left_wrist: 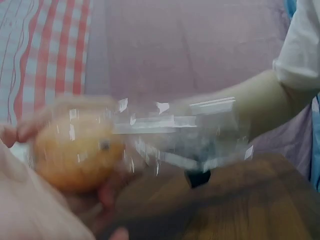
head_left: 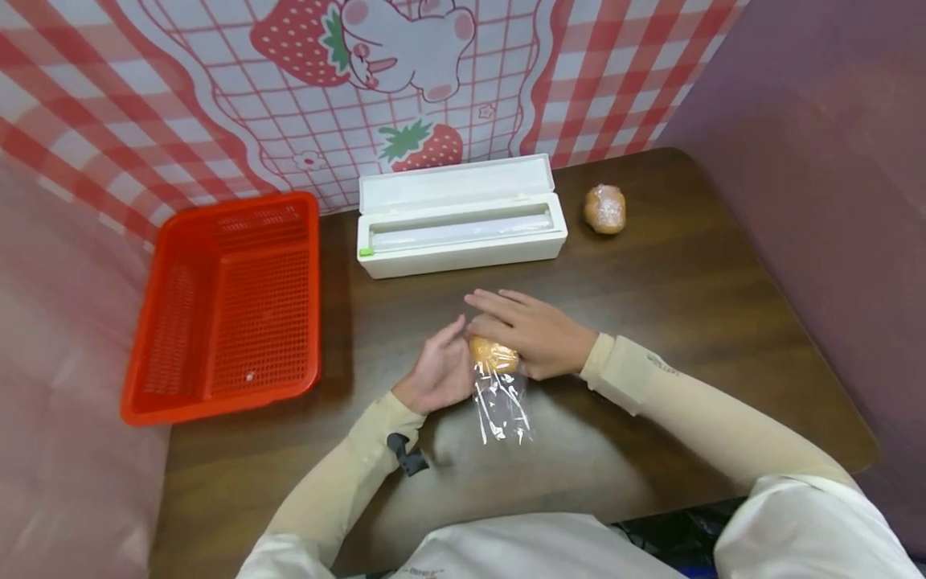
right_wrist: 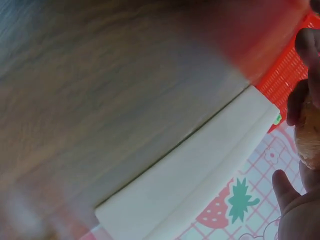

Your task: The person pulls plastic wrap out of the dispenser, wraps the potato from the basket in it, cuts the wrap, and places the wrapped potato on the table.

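An orange point(head_left: 493, 354), wrapped in clear cling film, is between my two hands above the table. A loose tail of film point(head_left: 501, 410) sticks out from it towards my body. My right hand point(head_left: 538, 334) grips the orange from the right, its fingers reaching over the far side. My left hand point(head_left: 441, 370) lies against its left side, palm turned to it and thumb straight; its other fingers are partly hidden. The left wrist view shows the orange point(left_wrist: 82, 155) blurred, with a dark spot on its skin. In the right wrist view the orange point(right_wrist: 307, 137) shows only at the edge.
A white cling film box point(head_left: 463, 257) stands behind my hands, lid up, with a film roll point(head_left: 463, 232) inside. At the left is a red plastic basket point(head_left: 313, 289). Another wrapped orange point(head_left: 605, 209) rests at the back right of the wooden table point(head_left: 694, 305).
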`<control>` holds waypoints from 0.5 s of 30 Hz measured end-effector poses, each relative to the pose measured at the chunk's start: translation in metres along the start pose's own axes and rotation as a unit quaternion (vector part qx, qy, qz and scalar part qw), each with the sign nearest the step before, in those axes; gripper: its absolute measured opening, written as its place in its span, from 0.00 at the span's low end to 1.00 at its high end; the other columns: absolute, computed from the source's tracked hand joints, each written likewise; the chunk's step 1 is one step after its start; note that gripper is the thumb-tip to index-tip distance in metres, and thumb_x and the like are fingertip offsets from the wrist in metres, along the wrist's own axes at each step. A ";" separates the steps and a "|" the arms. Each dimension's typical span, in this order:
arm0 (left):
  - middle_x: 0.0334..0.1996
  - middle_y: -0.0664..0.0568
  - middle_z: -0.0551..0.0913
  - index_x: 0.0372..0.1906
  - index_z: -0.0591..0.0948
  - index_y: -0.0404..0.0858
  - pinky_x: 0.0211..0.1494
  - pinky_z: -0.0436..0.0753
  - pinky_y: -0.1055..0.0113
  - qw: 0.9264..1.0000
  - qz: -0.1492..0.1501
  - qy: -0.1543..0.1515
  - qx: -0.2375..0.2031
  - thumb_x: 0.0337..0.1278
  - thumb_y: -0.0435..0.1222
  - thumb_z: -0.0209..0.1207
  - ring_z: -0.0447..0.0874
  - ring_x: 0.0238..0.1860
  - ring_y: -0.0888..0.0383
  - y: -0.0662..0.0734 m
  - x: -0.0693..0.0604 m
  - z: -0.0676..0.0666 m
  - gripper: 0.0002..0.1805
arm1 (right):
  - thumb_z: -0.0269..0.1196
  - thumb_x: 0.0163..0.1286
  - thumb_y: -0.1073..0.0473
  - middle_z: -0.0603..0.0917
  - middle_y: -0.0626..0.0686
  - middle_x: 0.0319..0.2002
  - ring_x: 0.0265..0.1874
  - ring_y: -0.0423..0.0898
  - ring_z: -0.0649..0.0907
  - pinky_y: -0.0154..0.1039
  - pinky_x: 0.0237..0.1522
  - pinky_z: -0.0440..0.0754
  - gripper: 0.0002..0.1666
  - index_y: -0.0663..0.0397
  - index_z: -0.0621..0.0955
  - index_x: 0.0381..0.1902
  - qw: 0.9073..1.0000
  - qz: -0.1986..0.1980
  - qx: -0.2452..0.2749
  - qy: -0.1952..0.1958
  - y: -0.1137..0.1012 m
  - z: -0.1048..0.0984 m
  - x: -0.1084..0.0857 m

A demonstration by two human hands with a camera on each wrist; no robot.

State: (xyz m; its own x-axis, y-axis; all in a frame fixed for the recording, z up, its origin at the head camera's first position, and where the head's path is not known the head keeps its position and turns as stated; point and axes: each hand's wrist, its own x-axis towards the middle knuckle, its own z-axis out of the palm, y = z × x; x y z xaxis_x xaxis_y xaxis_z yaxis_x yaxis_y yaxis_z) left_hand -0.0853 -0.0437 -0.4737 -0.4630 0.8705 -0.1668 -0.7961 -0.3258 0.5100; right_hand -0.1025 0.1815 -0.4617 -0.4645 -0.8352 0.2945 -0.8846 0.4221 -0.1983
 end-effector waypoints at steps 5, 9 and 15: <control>0.54 0.50 0.79 0.64 0.68 0.42 0.61 0.74 0.60 0.997 0.034 0.029 -0.056 0.80 0.48 0.26 0.77 0.54 0.55 -0.009 0.003 -0.006 0.26 | 0.75 0.48 0.58 0.62 0.64 0.75 0.76 0.59 0.59 0.58 0.75 0.53 0.46 0.52 0.73 0.68 1.000 -0.006 -0.004 0.029 -0.003 0.008 0.008; 0.46 0.51 0.82 0.56 0.75 0.43 0.54 0.77 0.64 0.995 0.064 0.063 -0.053 0.79 0.45 0.37 0.80 0.46 0.57 -0.013 0.009 -0.005 0.19 | 0.74 0.44 0.58 0.65 0.67 0.72 0.73 0.62 0.63 0.63 0.73 0.53 0.46 0.49 0.75 0.66 0.996 -0.026 -0.029 0.077 -0.006 0.013 0.009; 0.32 0.55 0.82 0.39 0.82 0.45 0.41 0.77 0.69 0.986 0.086 0.141 -0.009 0.79 0.48 0.38 0.78 0.33 0.61 -0.010 0.016 0.003 0.23 | 0.71 0.46 0.59 0.68 0.68 0.69 0.70 0.63 0.67 0.67 0.70 0.58 0.43 0.43 0.78 0.65 0.988 -0.065 -0.077 0.118 -0.010 0.011 0.010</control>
State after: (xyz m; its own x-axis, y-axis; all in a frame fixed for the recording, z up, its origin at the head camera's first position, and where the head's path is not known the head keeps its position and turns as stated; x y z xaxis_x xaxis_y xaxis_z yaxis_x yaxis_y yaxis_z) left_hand -0.0842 -0.0257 -0.4791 -0.6798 0.6650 -0.3093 -0.7021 -0.4681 0.5366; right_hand -0.0975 0.1648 -0.4672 -0.3276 -0.7881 0.5211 -0.9248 0.3804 -0.0060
